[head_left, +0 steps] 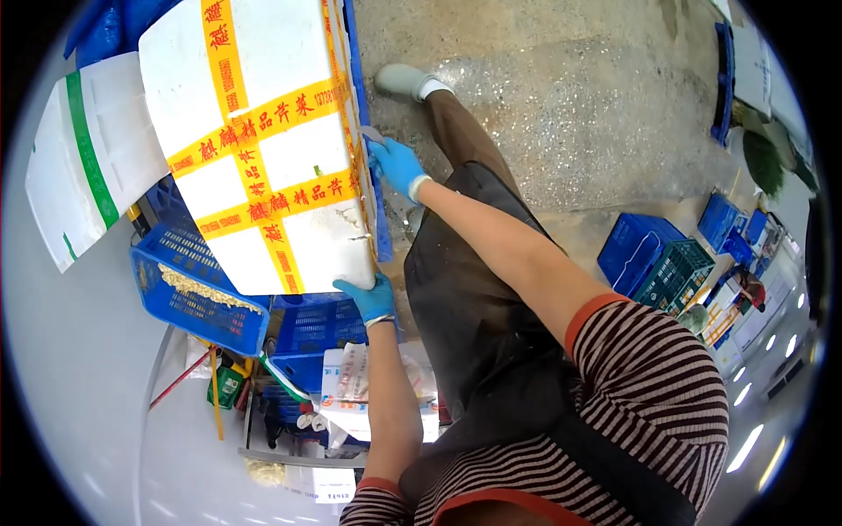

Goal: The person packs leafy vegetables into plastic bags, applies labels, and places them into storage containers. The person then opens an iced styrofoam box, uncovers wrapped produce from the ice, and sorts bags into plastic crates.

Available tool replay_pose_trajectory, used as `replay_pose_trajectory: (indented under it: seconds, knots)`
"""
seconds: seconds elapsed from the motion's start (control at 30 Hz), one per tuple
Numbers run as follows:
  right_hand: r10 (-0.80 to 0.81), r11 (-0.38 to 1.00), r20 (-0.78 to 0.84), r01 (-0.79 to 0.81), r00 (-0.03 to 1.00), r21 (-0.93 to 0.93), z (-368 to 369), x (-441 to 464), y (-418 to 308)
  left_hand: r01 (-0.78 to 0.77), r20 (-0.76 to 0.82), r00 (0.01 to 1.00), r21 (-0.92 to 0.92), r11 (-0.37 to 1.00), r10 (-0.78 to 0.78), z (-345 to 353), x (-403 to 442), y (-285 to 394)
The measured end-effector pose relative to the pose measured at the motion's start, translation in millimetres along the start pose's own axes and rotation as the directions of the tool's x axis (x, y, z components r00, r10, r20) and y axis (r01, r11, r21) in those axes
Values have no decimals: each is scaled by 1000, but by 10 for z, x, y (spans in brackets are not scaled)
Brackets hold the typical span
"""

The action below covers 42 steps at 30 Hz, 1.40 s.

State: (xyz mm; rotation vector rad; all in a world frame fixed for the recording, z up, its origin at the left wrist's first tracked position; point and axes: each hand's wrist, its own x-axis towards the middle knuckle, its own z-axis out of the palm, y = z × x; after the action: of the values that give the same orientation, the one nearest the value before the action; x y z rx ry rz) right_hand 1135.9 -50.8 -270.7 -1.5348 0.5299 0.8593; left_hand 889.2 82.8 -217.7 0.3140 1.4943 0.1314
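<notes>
A white foam box (311,162) bound with yellow tape printed in red characters fills the upper left. At its near corner is my left hand (373,300) in a blue glove, its thumb on the top and its fingers against the side. My right hand (399,167), also gloved in blue, is closed beside the taped long edge. From its grip juts a short grey knife blade (374,134), close to the tape; the handle is hidden in the hand. Near the close corner, the foam shows a small broken mark.
Left of the box leans a white foam piece with green tape (88,149). A blue crate (197,311) holds pale, small pieces, with another blue crate (320,329) beside it. More crates (653,263) stand on the right along the concrete floor (561,114). A person (750,289) is far right.
</notes>
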Motion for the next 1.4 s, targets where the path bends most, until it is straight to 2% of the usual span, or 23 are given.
replay_pose_trajectory:
  seconds: [0.1,0.17,0.2,0.23,0.3,0.37,0.47,0.5,0.57,0.6,0.63,0.67,0.7,0.77,0.87,0.9,1.0,1.03,1.13,1.23,1.3,1.37,1.4]
  knots:
    - [103,894,231,12,967,-448,271,-440,1092,-21,13,1000,7,1000,21,-23,40,13]
    - [232,921,408,-64,883,-384,92,-1098,1333,-34,37,999,29,999,33,-63,54,8]
    - [291,925,488,-111,823,-365,1,-1433,1439,-206,57,978,341,917,198,-135,107,-39]
    - [179,917,366,-20,913,-399,4,-1354,1435,-341,121,932,614,712,342,-266,167,-118]
    - [180,967,182,-139,967,-215,-13,-906,987,-350,130,926,641,683,353,-251,98,-100]
    - [97,995,49,-97,994,-12,67,-308,639,-106,37,994,97,990,103,180,-114,-45]
    - [72,880,361,111,930,-462,299,-478,1130,-69,11,998,101,993,68,-82,82,-13]
    - [-119,744,437,372,891,-555,270,-971,1324,-73,71,995,62,995,68,-76,47,-6]
    - [-66,720,497,386,865,-577,92,-1567,1586,-73,197,978,-12,997,74,-53,-11,26]
    - [170,836,492,140,854,-531,70,-1606,1444,-362,218,931,439,822,293,-149,71,-23]
    - [-15,791,427,272,904,-548,10,-1522,1321,-501,321,837,775,386,443,-293,105,-97]
    - [-82,645,442,386,893,-659,70,-1155,1524,-457,484,734,871,-181,475,-531,131,-114]
    - [26,942,90,5,996,-335,187,-834,1322,-494,435,802,869,45,409,-639,346,-89]
    - [175,984,36,-176,984,37,176,-399,435,-475,382,880,685,553,283,-918,782,-47]
    - [201,864,387,24,900,-504,232,-486,931,-466,349,855,841,275,383,-1024,497,-136]
    - [238,900,410,-42,881,-433,84,-713,838,-460,354,835,870,181,421,-830,329,-147]
    - [383,921,230,-388,895,-26,-295,-739,637,-324,132,942,594,736,308,-220,-90,1]
    - [338,936,251,-352,907,11,-372,-584,356,-274,71,957,548,791,282,-101,-222,19]
    - [102,982,232,-136,967,133,-214,5,-721,-415,200,903,640,647,381,-98,-151,-48]
    - [151,987,138,-141,979,-82,-16,318,-1101,-353,194,920,790,502,342,-345,-194,-18]
    - [94,995,154,-88,984,-48,-47,299,-1064,-328,145,934,715,617,328,-565,-18,7]
    - [124,982,205,-150,971,112,-71,149,-1157,-345,137,921,721,601,364,-351,-197,39]
    - [168,984,229,-178,959,26,62,141,-1231,-385,165,896,749,539,411,-214,-314,32]
